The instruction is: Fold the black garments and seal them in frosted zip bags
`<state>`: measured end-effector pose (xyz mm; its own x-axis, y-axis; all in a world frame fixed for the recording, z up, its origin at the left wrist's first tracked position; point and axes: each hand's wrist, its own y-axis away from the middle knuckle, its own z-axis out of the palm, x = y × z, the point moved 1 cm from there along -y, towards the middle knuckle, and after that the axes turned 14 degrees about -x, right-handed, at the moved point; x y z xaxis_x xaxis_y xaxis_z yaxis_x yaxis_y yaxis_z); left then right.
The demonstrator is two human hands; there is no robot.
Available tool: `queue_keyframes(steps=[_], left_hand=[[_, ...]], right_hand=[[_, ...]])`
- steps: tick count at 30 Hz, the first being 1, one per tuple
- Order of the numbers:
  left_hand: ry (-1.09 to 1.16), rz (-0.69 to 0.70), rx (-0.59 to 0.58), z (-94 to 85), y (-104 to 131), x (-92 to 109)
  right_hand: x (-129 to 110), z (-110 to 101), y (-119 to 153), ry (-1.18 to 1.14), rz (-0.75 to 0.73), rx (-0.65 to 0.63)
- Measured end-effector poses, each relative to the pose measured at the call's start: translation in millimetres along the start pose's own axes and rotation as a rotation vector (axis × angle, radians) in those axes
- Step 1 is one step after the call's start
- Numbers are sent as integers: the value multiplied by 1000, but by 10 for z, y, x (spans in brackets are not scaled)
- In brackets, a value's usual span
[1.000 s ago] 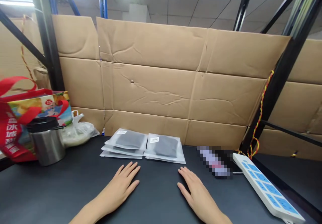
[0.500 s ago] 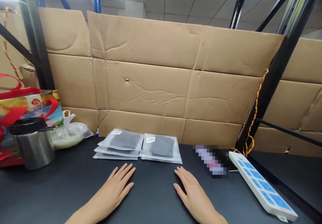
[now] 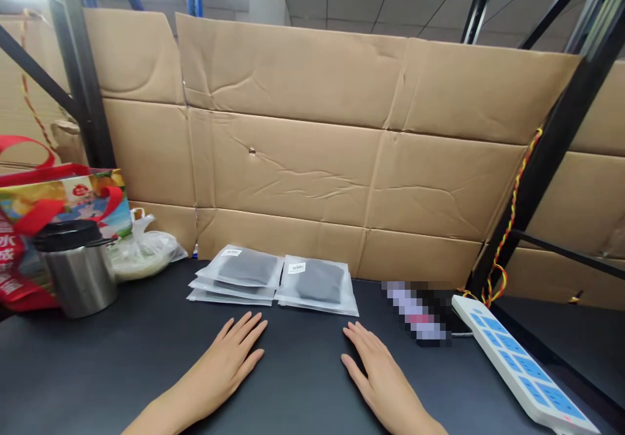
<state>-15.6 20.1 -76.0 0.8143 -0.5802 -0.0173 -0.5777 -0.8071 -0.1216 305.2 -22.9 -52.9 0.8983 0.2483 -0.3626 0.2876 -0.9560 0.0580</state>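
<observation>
My left hand (image 3: 227,360) lies flat on the black tabletop (image 3: 297,383), fingers stretched out and holding nothing. Opposite it, my right hand (image 3: 378,370) rests palm down with its thumb apart from the fingers, also holding nothing. Just beyond my left fingertips is a stack of frosted plastic bags (image 3: 239,275), each with something dark inside and a white barcode label on top. Beside that stack, another pile of the same packaged bags (image 3: 318,285) lies between and beyond both hands. Neither hand touches the bags.
At left stand a steel mug (image 3: 81,279) with black lid, a colourful bag (image 3: 73,191) with red handles and a knotted plastic bag (image 3: 146,249). On the right lie a blurred-out item (image 3: 420,311) and a white power strip (image 3: 525,363). A cardboard wall (image 3: 293,142) closes the back.
The view has shifted slightly, so the scene sits a little further right. Both hands keep their flat pose on the table, and the bags have not moved.
</observation>
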Motion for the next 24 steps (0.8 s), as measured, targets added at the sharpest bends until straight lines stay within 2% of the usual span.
queue_keyframes(steps=[6, 17, 24], left_hand=[[-8, -13, -49, -58, -1, 33], [-4, 3, 8, 5, 7, 7], [32, -10, -38, -2, 0, 18]], right_hand=[[32, 20, -27, -3, 5, -9], [12, 3, -11, -6, 18, -13], [32, 25, -10, -16, 10, -4]])
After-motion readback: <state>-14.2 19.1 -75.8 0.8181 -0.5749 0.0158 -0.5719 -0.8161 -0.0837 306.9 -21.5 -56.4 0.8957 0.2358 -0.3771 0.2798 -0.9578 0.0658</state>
